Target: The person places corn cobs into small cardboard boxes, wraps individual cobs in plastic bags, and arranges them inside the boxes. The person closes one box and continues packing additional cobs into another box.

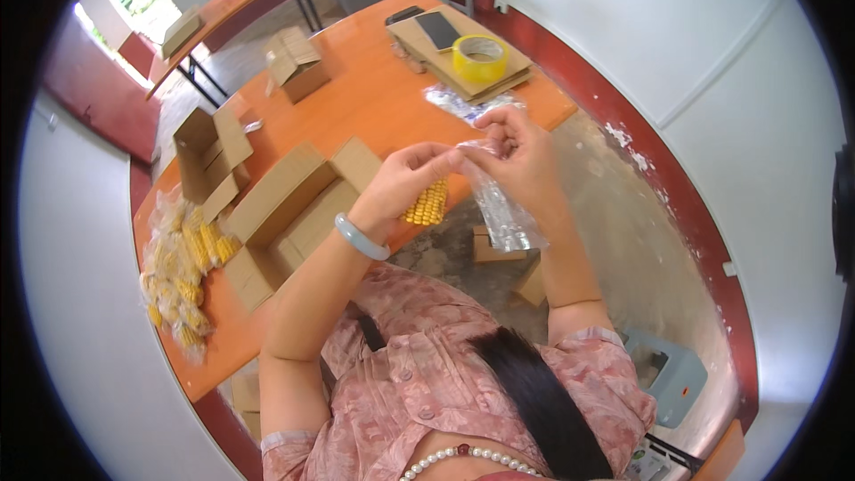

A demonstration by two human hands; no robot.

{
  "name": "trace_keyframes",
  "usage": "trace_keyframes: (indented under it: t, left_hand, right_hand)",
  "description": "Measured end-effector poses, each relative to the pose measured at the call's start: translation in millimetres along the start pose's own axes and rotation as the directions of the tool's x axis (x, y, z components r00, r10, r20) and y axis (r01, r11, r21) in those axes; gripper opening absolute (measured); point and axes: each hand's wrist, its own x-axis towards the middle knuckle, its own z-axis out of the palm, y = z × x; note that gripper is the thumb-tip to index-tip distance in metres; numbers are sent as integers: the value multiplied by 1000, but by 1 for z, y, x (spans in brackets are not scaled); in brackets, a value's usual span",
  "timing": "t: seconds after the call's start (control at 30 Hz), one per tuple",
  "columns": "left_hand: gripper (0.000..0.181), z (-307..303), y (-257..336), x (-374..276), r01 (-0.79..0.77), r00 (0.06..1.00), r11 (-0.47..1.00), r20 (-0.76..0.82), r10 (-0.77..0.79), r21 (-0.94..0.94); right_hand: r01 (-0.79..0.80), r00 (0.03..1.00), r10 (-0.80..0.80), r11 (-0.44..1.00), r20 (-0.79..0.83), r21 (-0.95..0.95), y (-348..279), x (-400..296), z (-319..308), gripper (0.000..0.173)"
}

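An ear of yellow corn [427, 204] is held in my left hand [401, 180], its kernels showing below the palm. The thumb of that hand also meets the top of a clear plastic bag [497, 210]. My right hand [518, 153] pinches the same bag near its upper end, and the rest hangs down along the wrist. Left of my hands, an open cardboard box [300, 227] stands on the orange table [361, 110]. Beside it lies a pile of corn ears in clear plastic bags [184, 274].
At the table's far right, flat cardboard [427, 47] carries a phone [437, 31] and yellow tape [479, 58]. Plastic packaging [454, 103] lies nearer. Two more boxes [214, 157] [296, 63] stand leftward. A grey stool [668, 374] and small cartons [494, 247] are on the floor.
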Motion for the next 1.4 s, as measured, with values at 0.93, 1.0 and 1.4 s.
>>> trace_keyframes:
  t: [0.93, 1.0, 1.4]
  left_hand:
    - [17, -189, -25, -168, -402, 680, 909, -629, 376, 108]
    - [15, -185, -22, -172, -469, 638, 881, -669, 382, 56]
    - [13, -184, -17, -184, -630, 509, 771, -700, 500, 92]
  right_hand:
    - [-177, 783, -45, 940, 621, 291, -40, 66, 209, 26]
    - [-115, 815, -61, 958, 576, 264, -32, 69, 215, 29]
    - [-353, 867, -1, 705, 499, 615, 6, 94, 186, 24]
